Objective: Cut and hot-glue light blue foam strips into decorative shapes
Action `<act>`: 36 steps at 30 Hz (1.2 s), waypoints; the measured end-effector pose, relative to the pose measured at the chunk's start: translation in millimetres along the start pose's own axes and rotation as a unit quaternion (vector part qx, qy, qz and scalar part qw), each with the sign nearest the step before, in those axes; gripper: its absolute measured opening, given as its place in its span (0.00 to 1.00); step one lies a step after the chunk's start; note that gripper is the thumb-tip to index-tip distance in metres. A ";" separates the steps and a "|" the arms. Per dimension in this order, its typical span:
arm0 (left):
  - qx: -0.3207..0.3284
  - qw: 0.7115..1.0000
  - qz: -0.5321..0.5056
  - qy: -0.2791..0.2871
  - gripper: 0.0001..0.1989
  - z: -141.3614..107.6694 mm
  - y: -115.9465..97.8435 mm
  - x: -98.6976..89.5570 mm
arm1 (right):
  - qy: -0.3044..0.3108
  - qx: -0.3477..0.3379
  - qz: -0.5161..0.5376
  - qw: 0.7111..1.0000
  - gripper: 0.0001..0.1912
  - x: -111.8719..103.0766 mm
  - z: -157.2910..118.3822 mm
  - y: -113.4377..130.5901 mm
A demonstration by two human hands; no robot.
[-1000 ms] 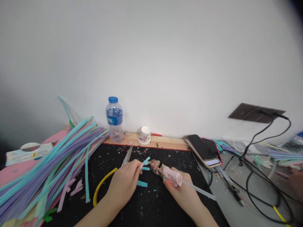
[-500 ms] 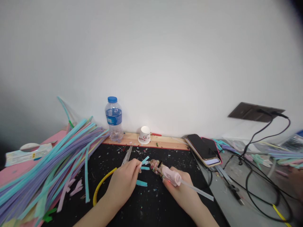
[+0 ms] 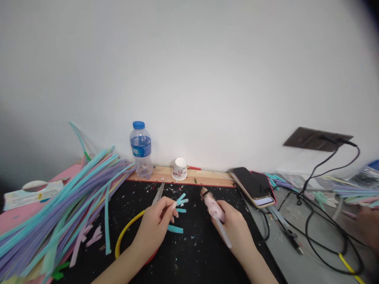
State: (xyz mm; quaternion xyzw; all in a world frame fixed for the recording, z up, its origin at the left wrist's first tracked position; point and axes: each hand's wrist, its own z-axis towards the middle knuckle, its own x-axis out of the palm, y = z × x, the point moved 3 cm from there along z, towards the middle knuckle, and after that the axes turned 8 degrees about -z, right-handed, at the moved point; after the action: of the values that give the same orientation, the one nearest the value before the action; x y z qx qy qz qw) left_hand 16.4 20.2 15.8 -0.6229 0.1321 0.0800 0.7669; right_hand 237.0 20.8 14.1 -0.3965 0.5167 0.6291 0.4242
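My left hand [image 3: 158, 221] pinches a small bunch of light-blue pipe cleaner pieces [image 3: 181, 200] between thumb and fingertips. My right hand [image 3: 232, 225] is wrapped round a pale pink hot glue gun [image 3: 213, 207], whose crusted tip points up and away. A clear glue stick [image 3: 222, 232] juts from its back end. Two loose blue pipe cleaner pieces [image 3: 175, 229] lie on the black mat [image 3: 189, 260] beside my left hand. Scissors with a yellow handle [image 3: 124, 230] lie partly hidden under my left hand and forearm, their blades [image 3: 159, 193] pointing to the wall.
A big bundle of pastel pipe cleaners [image 3: 68, 201] spreads over the left side. A water bottle [image 3: 141, 150] and a paper cup [image 3: 180, 169] stand by the wall. To the right are phones [image 3: 251, 183], black cables [image 3: 309, 209] and another person's hand [image 3: 367, 225].
The glue gun has moved away from the blue pieces, to the right, and its tip has swung toward the wall. My left hand keeps its pinch, slightly turned.
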 end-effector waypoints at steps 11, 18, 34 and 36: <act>0.014 0.999 -0.010 0.040 0.13 -5.8 -1.7 9.9 | -0.138 -0.059 -0.019 0.989 0.20 -4.6 -1.3 1.7; 0.063 0.994 0.042 0.077 0.10 -11.7 -4.0 15.0 | -0.196 -0.176 0.086 0.961 0.12 -6.8 -17.5 28.7; 0.076 0.990 0.067 0.100 0.10 -13.9 -4.7 19.3 | -0.207 -0.188 0.077 0.957 0.08 2.0 -19.8 37.2; 0.074 0.990 0.067 0.099 0.10 -13.6 -4.6 19.2 | -0.206 -0.187 0.078 0.957 0.08 2.5 -19.9 36.6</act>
State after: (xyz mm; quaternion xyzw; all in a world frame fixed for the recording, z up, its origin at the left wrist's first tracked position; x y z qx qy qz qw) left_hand 34.6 5.2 11.8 -0.5593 0.2543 0.0590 0.7868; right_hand 202.9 -2.4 20.3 -0.2890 0.3207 0.8135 0.3897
